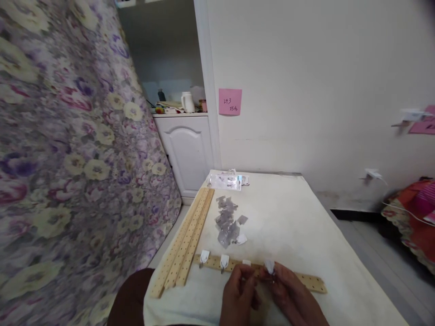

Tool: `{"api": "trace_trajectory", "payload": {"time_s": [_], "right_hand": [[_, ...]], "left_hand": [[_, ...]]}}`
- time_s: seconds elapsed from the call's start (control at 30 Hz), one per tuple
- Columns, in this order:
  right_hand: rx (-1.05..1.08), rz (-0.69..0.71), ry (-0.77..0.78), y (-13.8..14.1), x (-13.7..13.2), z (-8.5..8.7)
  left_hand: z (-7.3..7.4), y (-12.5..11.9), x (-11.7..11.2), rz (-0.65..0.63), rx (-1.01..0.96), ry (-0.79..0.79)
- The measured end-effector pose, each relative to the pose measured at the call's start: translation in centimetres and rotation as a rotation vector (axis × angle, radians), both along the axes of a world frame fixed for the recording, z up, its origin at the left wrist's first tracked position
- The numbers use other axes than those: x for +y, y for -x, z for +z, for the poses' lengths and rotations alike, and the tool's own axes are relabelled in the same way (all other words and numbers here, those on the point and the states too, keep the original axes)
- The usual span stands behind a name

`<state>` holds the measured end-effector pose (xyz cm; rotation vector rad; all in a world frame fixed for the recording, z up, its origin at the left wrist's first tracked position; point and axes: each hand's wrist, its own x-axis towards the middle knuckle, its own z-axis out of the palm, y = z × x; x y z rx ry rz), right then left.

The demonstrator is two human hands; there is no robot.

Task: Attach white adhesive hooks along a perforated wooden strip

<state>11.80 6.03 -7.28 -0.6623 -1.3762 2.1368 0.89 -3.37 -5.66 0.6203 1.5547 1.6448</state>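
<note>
A light wooden strip with rows of holes (311, 283) lies across the near part of the table, beneath my hands. Two white hooks, one at the strip's left end (204, 256) and another to its right (224, 261), rest on it, each with a small metal hook pointing toward me. A third white piece (246, 262) shows just above my left fingers. My right hand (288, 285) pinches a white hook (269, 266) over the strip. Close beside it, my left hand (239, 290) has its fingers curled together; whatever they hold is hidden.
Several more perforated wooden strips (185, 240) lie lengthwise along the table's left side. Mid-table is a pile of small grey translucent squares (226, 219), with a loose white hook (241, 239) beside it. Clear packaging (224, 181) lies at the far edge. A floral curtain (84, 158) hangs left.
</note>
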Motion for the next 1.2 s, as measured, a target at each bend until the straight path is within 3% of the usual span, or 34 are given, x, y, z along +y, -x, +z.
{"api": "trace_trajectory", "payload": {"time_s": [0.1, 0.27, 0.37, 0.47, 0.57, 0.67, 0.8, 0.97, 1.2], "right_hand": [[0.064, 0.071, 0.132, -0.1, -0.6, 0.0], [0.174, 0.191, 0.325, 0.1, -1.8, 0.0], [0.151, 0.159, 0.245, 0.2, -1.8, -0.7], [-0.005, 0.151, 0.094, -0.1, -0.9, -1.3], [-0.155, 0.124, -0.114, -0.9, 0.3, -1.2], [-0.174, 0.054, -0.251, -1.6, 0.9, -0.9], [-0.187, 0.072, -0.214, -2.1, 0.6, -1.6], [-0.205, 0.104, -0.148, -2.2, 0.3, -3.2], [-0.324, -0.077, -0.341, -1.5, 1.8, -1.9]], "left_hand": [[1.0, 0.2, 0.2, -0.025, 0.125, 0.004], [1.4, 0.1, 0.3, -0.100, 0.175, 0.023], [1.4, -0.1, 0.3, -0.116, 0.148, 0.056], [1.1, 0.0, 0.3, -0.107, 0.175, 0.108], [0.4, 0.0, 0.3, -0.096, 0.243, 0.154], [-0.7, -0.3, 0.3, -0.142, 0.251, 0.170], [-2.0, -1.2, 0.3, -0.205, 0.159, 0.178], [-3.2, -1.4, 0.4, -0.179, 0.082, 0.178], [-5.1, -2.4, 1.0, -0.244, -0.297, 0.123]]}}
